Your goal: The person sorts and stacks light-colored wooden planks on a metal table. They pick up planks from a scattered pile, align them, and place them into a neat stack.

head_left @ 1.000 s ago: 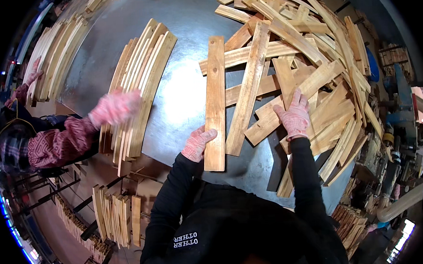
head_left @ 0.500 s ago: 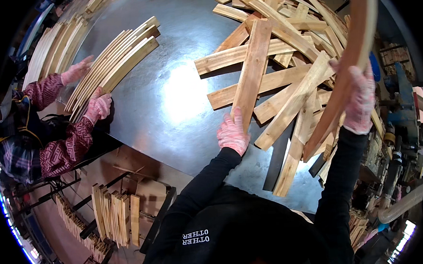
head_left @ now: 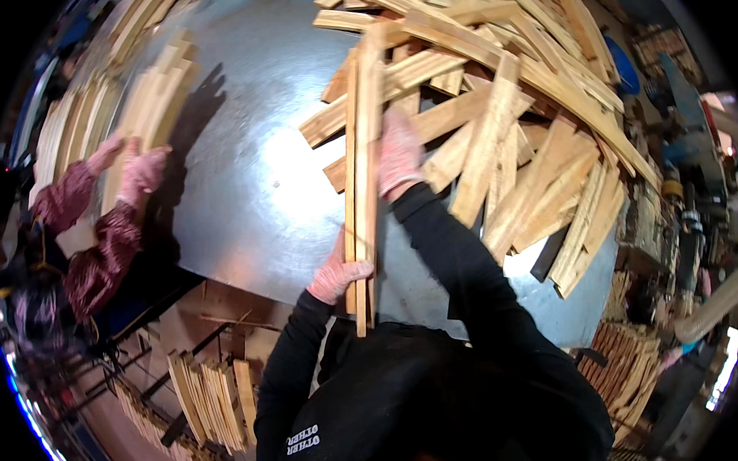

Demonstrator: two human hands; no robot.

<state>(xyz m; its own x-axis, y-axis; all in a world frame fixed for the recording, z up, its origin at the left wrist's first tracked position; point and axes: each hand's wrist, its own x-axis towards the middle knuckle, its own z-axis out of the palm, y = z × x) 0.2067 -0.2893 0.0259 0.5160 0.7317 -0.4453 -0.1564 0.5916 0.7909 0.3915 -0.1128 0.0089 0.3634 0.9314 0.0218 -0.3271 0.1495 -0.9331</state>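
In front of me, a small bundle of wooden slats (head_left: 369,148) stands on edge, long and pale brown. My left hand (head_left: 338,275), in a pink-and-white glove, is closed round its near end, thumb across the slats. Higher up, my right hand (head_left: 400,151), gloved alike and slightly blurred, grips the bundle from the right side; the slats partly hide its fingers. To the right and beyond lies a heap of loose, slightly curved slats (head_left: 483,102), crossing one another on the grey metal table (head_left: 245,228).
At the left, a co-worker's gloved hands (head_left: 140,170) hold a blurred stack of slats (head_left: 157,95) beside further stacked slats (head_left: 76,120). Below the table edge, slats stand in a rack (head_left: 207,398). Machinery with a ribbed hose (head_left: 714,308) stands at the right, near another slat stack (head_left: 618,360).
My right hand has swung left with its brown slat to the slat in my left hand; they now stand on edge together. My left hand moved nearer me. The co-worker's stack has turned more upright.
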